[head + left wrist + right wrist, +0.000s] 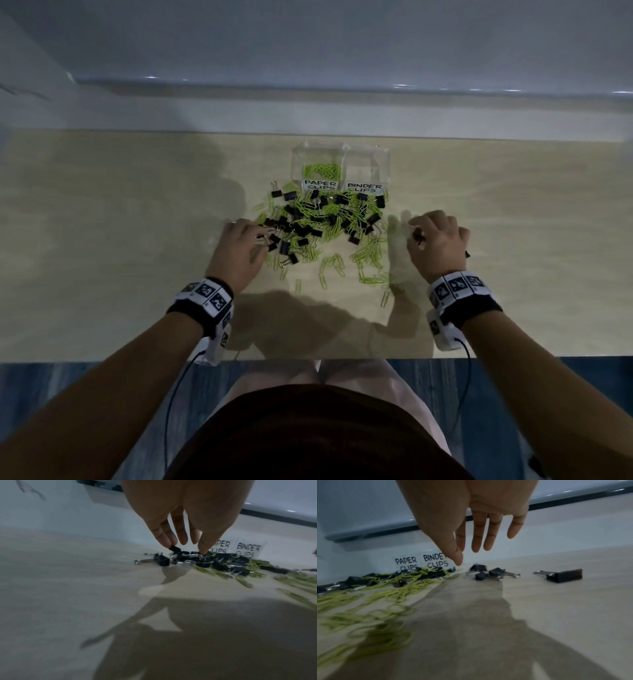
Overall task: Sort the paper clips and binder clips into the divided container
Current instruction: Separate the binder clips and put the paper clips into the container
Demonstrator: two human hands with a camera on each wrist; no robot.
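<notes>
A clear divided container (383,161) stands at the back of the table, labelled PAPER CLIPS on the left and BINDER CLIPS on the right. Green paper clips (322,170) lie in its left compartment. In front of it spreads a mixed pile of black binder clips (301,219) and green paper clips (368,251). My left hand (255,236) (187,547) reaches down at the pile's left edge, a fingertip and the thumb touching black binder clips (175,549). My right hand (416,229) (467,557) hovers right of the pile with straight fingers, holding nothing, above loose binder clips (498,572).
One larger binder clip (565,574) lies apart on the right. The wooden table (137,240) ends at a white wall ledge (308,113) behind the container. The table's front edge (308,358) runs just before my lap.
</notes>
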